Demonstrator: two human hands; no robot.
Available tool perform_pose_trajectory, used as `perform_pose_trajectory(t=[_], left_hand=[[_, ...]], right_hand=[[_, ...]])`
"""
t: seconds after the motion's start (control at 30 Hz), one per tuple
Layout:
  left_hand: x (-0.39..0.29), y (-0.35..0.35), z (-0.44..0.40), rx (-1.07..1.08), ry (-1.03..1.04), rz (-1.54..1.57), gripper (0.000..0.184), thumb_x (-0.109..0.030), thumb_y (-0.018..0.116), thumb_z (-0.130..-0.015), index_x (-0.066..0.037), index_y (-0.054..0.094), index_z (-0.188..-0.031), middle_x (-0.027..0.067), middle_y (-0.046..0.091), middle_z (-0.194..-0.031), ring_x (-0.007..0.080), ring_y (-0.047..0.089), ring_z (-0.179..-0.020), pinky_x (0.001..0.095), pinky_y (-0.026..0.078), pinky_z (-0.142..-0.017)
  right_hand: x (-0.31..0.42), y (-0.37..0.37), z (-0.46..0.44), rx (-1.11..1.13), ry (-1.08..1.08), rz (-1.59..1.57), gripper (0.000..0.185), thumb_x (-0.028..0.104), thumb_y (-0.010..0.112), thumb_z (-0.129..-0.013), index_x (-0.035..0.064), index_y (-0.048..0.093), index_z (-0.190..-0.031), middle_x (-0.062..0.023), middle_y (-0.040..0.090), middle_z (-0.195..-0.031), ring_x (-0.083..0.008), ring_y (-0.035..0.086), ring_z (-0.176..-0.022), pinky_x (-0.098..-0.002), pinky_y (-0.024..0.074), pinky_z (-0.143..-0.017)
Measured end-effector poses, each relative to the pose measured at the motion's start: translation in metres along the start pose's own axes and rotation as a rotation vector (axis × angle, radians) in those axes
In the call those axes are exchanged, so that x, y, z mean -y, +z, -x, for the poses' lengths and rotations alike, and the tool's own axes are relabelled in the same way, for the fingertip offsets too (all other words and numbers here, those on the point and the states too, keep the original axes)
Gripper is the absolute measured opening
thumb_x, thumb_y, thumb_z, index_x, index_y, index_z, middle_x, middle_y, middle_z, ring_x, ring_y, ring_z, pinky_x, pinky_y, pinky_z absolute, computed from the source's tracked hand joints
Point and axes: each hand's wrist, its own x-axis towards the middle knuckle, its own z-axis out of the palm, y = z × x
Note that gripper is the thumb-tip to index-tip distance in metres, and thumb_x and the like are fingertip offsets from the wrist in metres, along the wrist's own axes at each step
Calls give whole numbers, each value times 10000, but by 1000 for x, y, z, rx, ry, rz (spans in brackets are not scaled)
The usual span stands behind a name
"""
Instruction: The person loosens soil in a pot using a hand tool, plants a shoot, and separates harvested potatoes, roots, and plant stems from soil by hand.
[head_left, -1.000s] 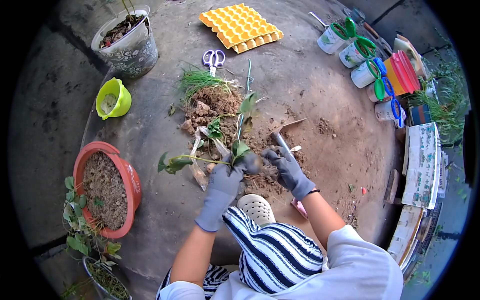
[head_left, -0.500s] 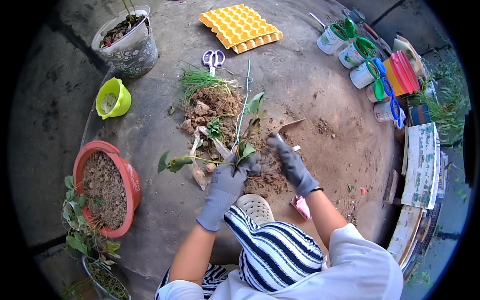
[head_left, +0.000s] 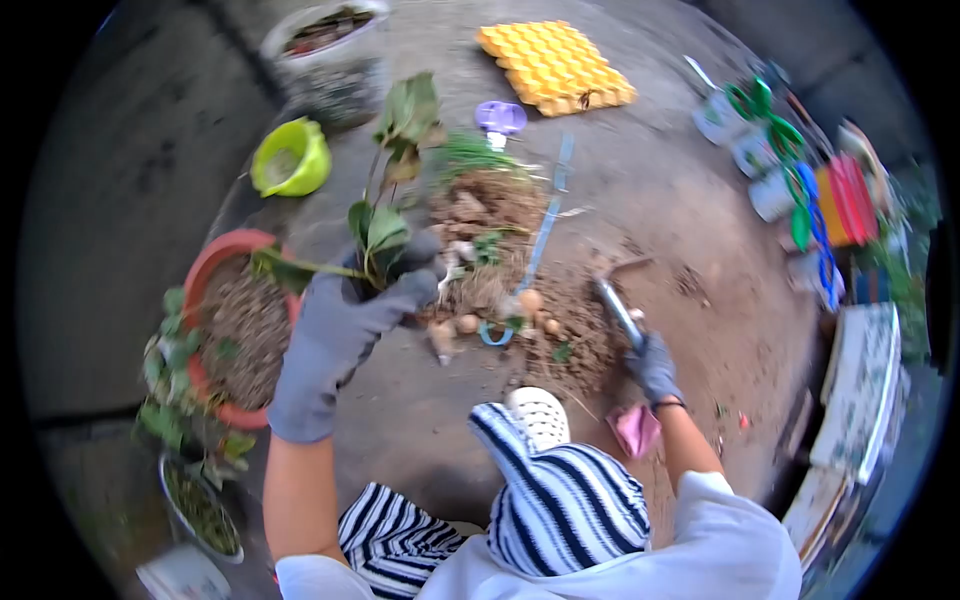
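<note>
Within the grey-gloved left hand (head_left: 340, 320), thumb and fingers pinch a green leafy plant (head_left: 385, 230) by its stems, foliage spreading beyond the knuckles. Just left of that hand sits a round orange-red pot (head_left: 242, 414) of soil; well to its right, the grey-gloved right hand (head_left: 654, 370) wraps a silver metal-handled hoe (head_left: 620, 312) beside loose brown soil (head_left: 585, 350).

Left hand (head_left: 352, 312) curled; right hand (head_left: 653, 368) curled, well apart
</note>
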Motion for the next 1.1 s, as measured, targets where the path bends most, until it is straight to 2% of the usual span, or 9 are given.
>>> perform_pose_trajectory(t=[0.1,0.13,0.27,0.33,0.47,0.63,0.77,0.93,1.1], left_hand=[[-21,-52,17,-109,138,-22,357,-57,692,-841,7,600,-1179,61,668,-1029,118,614,-965,254,504,-789],[-29,-72,27,-188,140,-35,357,-57,692,-841,7,600,-1179,61,668,-1029,118,614,-965,254,504,-789],[-43,-138,73,-359,304,-176,384,-37,675,-845,-3,577,-1215,48,663,-1056,116,615,-962,257,496,-806],[-44,-160,97,-436,334,-193,392,-36,663,-853,-6,565,-1231,45,661,-1063,116,617,-958,260,498,-797],[-37,-196,134,-570,240,-179,388,-44,629,-874,-17,546,-1252,53,661,-1071,129,629,-949,266,518,-758],[-26,-219,169,-701,280,-171,387,-47,618,-878,-25,545,-1257,67,663,-1085,132,638,-935,254,540,-719],[-25,-225,193,-793,293,-157,387,-37,607,-884,-14,539,-1264,89,669,-1092,136,647,-909,251,550,-699],[-14,-238,203,-788,335,-145,363,-32,601,-890,-2,547,-1248,110,674,-1092,154,659,-913,259,565,-701],[-24,-252,215,-925,427,-117,329,-26,582,-900,19,544,-1224,126,684,-1040,149,669,-876,234,580,-681]], right_hand=[[-2,-32,13,-109,-64,-133,264,146,605,-810,95,557,-1065,-167,608,-824,-331,601,-727,-423,466,-665],[-15,-30,5,-179,-106,-58,367,195,590,-817,109,549,-1172,-182,640,-992,-359,630,-848,-450,479,-740],[4,-58,1,-380,-341,-310,321,198,566,-906,67,520,-1195,-101,609,-870,-256,591,-730,-352,483,-665],[42,-83,10,-148,-376,-688,321,181,545,-949,45,479,-1233,-5,523,-782,-81,506,-615,-235,412,-491],[184,-123,68,382,-651,-1221,414,83,488,-938,26,388,-1336,30,474,-772,-34,447,-587,-179,334,-450],[315,-100,127,490,-1127,-998,488,71,440,-935,23,326,-1406,-7,518,-791,-88,512,-636,-233,434,-556],[376,-42,111,141,-1568,-166,565,86,555,-866,75,364,-1397,-146,622,-857,-258,648,-741,-356,512,-653],[401,-76,112,271,-1448,-65,599,96,603,-800,155,427,-1370,-182,666,-919,-344,668,-854,-382,538,-722],[394,-134,139,492,-1325,-928,491,166,521,-943,28,388,-1394,-26,523,-773,-60,481,-632,-245,440,-579]])
